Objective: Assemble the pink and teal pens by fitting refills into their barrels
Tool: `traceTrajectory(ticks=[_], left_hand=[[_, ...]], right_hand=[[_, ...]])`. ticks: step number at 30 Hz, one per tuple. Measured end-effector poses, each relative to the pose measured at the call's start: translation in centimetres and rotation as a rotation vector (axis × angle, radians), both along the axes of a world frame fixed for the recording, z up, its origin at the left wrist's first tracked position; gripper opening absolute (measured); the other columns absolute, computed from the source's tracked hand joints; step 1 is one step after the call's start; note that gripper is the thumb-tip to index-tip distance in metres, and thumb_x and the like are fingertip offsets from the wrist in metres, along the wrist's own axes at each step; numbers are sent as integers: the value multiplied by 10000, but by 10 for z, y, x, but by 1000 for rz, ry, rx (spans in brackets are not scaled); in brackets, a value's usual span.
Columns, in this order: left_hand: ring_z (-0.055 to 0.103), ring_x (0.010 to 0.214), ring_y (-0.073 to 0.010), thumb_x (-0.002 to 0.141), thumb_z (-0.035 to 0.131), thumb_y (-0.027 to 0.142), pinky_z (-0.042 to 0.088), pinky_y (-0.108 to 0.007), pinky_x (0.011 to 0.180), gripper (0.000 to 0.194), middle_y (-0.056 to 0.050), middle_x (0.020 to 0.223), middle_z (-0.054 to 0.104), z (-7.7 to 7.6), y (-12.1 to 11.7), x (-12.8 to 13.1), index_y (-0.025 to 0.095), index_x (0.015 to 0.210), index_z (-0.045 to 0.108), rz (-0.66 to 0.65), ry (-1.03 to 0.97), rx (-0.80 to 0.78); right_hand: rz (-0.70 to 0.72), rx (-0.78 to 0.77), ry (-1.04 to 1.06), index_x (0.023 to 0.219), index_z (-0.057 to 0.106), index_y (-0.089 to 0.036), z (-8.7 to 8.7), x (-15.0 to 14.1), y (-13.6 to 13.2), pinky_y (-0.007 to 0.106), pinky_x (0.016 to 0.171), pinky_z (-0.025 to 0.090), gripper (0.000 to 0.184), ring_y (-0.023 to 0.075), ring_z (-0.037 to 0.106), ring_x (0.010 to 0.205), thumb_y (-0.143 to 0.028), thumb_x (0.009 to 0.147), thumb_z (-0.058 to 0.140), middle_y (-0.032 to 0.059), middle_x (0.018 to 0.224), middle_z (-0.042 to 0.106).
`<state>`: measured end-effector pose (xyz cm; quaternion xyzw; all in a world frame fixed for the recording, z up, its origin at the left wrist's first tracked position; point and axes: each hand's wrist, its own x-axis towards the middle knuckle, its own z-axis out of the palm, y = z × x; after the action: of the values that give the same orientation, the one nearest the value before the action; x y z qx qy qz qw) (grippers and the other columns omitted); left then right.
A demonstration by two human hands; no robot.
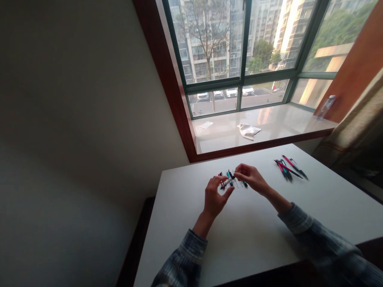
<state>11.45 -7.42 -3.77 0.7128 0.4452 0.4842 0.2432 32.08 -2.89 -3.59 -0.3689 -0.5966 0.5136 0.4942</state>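
Note:
A slim pen (pixel 228 182) with a pale barrel and dark ends is held slantwise above the white table (pixel 245 231). My left hand (pixel 216 195) curves around its lower left part, thumb and fingers on either side. At the upper right end, the fingertips of my right hand (pixel 249 177) pinch together on the dark tip; what exactly they grip is too small to make out. Just behind and below both hands lie several pen parts (pixel 245 184) in black, red, teal and clear, partly hidden by the fingers.
To the right on the table is a loose pile of pens (pixel 285 169) in pink, teal and black. Beyond the table, the windowsill (pixel 218 139) carries a crumpled white wrapper (pixel 249 130) and a clear bottle (pixel 326 107). A wall (pixel 89 119) rises on the left.

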Motion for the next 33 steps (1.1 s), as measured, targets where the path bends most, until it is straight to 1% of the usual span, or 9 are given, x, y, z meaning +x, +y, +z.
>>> traceTrajectory(ticks=[3,6,10,12,15,22,26,29,33], left_hand=[[635,1131,-288,904,726,325,505,-433,981,230,-89,1125,709,-4,0,-1,267,1126,727,64,107,50],[669,1007,-262,958,651,286,512,-402,931,177,-72,1047,730,-11,3,-3,283,1109,744,92,169,20],[678,956,-244,999,593,320,503,-361,876,214,-68,1028,745,-17,6,-3,296,1140,753,80,267,-8],[673,953,-237,1011,572,335,501,-351,863,245,-68,1023,747,-17,6,-1,298,1180,745,63,320,1],[671,908,-227,1023,545,347,498,-331,827,283,-69,980,743,-16,4,1,291,1226,735,62,366,14],[708,900,-228,1032,515,333,468,-294,778,267,-59,1029,769,-14,2,3,281,1136,756,47,240,-78],[672,749,-202,1045,471,344,412,-282,693,292,-39,888,756,-14,4,2,254,1001,746,85,234,-141],[633,673,-185,1053,438,358,372,-275,648,320,-20,811,729,-14,4,2,246,949,719,113,244,-166],[619,663,-181,1052,435,370,366,-272,649,324,-17,799,715,-12,5,2,242,943,712,108,241,-156]], right_hand=[[145,-53,62,842,619,-195,-11,-24,4,278,603,477,410,139,562,625,-553,796,813,-17,696,611],[189,-80,57,877,591,-200,-29,-31,4,284,620,472,430,147,569,622,-592,836,762,-16,675,619],[39,80,-205,753,543,-208,-43,-22,5,265,603,421,466,147,524,630,-633,883,687,-21,664,562],[-39,165,-325,641,472,-209,-44,-18,7,259,561,349,549,132,442,577,-654,945,576,-34,594,464],[-92,235,-385,606,429,-210,-40,-16,7,269,553,302,587,131,391,548,-628,1017,440,-34,556,401],[-137,327,-387,684,473,-224,-28,-17,2,286,601,379,474,154,431,605,-551,1026,482,-10,635,484],[-10,235,-214,899,623,-225,-27,-15,4,326,747,511,292,186,588,779,-500,991,590,34,848,633],[35,134,-87,1055,673,-234,-30,-15,6,349,785,553,293,209,638,892,-494,924,695,58,964,668],[-29,50,32,1021,698,-229,-31,-17,8,352,810,581,320,209,675,915,-479,845,790,53,965,703]])
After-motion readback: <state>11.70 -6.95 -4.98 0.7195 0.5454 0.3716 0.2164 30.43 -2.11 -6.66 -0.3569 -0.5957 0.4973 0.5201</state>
